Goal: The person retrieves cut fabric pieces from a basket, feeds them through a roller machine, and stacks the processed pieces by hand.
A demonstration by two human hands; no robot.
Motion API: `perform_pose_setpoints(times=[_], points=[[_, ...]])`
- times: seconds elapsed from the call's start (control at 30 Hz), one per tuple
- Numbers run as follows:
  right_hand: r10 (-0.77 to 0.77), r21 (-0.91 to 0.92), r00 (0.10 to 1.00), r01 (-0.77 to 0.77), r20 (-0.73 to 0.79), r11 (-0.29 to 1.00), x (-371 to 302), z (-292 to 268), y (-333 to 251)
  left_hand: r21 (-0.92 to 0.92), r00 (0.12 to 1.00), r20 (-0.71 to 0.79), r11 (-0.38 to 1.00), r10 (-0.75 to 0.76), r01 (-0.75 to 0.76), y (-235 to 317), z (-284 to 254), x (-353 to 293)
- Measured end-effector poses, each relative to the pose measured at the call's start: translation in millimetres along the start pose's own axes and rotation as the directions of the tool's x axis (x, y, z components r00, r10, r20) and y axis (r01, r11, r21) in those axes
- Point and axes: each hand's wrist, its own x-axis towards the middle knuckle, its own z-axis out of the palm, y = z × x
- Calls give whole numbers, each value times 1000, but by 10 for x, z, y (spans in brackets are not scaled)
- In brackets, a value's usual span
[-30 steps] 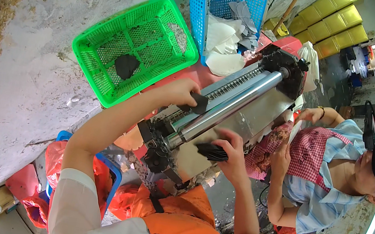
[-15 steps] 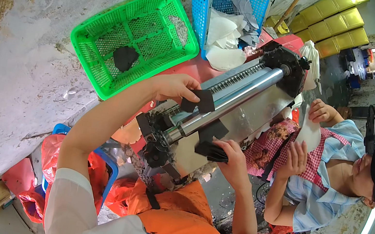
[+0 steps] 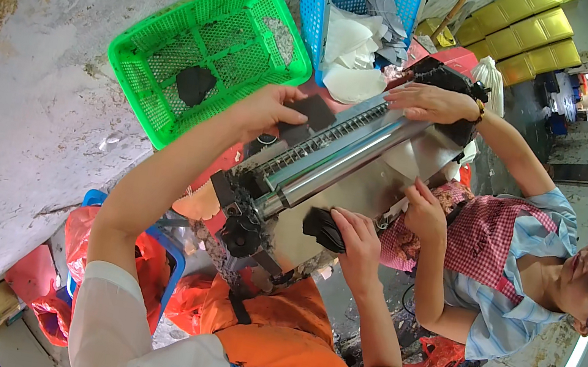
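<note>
My left hand (image 3: 272, 112) pinches a flat black piece (image 3: 309, 119) at the far side of the roller machine (image 3: 339, 166), next to its toothed strip. In my right hand (image 3: 358, 244) is a stack of thin black pieces (image 3: 324, 228), held over the machine's near metal plate (image 3: 294, 239). A bright metal roller runs slantwise between my two hands. On the right, a co-worker's hand (image 3: 433, 104) reaches over the far end of the roller. The co-worker's other hand (image 3: 426, 210) is near a pale sheet (image 3: 400, 166) on the plate.
Beyond my left arm stands a green basket (image 3: 123, 96) with a dark piece (image 3: 195, 86) in it. A blue crate (image 3: 311, 13) with pale and grey cut pieces (image 3: 354, 47) is behind the machine. Red bags (image 3: 156, 269) lie at lower left.
My left hand has moved up and left with its black piece, past the roller. The black piece lying by the roller is gone from there. The co-worker's hand now reaches over the machine.
</note>
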Motion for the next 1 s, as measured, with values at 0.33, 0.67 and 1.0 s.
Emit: perform_pose_setpoints(times=[0.33,0.67,1.0], points=[[100,242,931,-13,-351,970,108,81,64,13,912,377,986,-160,168,-93,124,-69],[-34,69,944,60,-329,996,143,100,41,-50,986,123,992,-111,118,-1,129,-36],[-99,9,955,106,-278,994,171,95,96,-213,991,133,977,12,17,-44,144,-50]])
